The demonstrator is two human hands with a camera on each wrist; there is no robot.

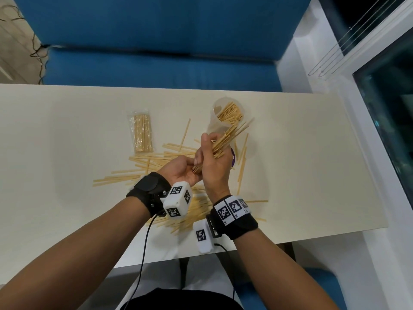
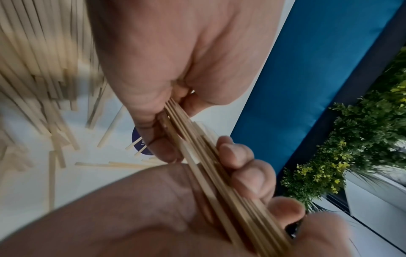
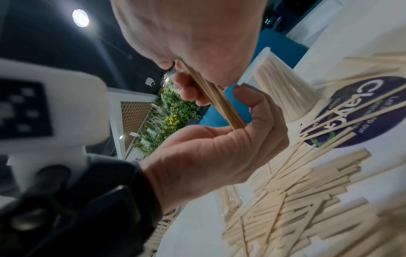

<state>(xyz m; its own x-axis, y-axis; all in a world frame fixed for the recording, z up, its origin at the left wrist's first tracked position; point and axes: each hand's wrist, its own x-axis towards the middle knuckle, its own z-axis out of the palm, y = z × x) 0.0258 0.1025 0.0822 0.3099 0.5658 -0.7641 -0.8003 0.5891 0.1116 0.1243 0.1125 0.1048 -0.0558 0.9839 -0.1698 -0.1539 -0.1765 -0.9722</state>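
A bundle of thin wooden sticks (image 1: 225, 137) slants up to the right above the cream table (image 1: 67, 142). My right hand (image 1: 212, 148) grips its middle from above. My left hand (image 1: 194, 168), palm up, holds the lower end; its fingers (image 2: 241, 165) curl round the bundle (image 2: 219, 182). In the right wrist view, thumb and fingers of the left hand (image 3: 219, 139) close on the bundle (image 3: 219, 106). Behind the hands stands a translucent cup (image 1: 215, 121) with several sticks in it. Many loose sticks (image 1: 138, 166) lie scattered under and around the hands.
A sealed clear packet of sticks (image 1: 143, 133) lies to the left of the cup. A round purple sticker (image 3: 360, 113) lies on the table by the cup's base. A blue sofa (image 1: 156, 41) runs along the far edge. A white wall and window (image 1: 380, 97) are on the right.
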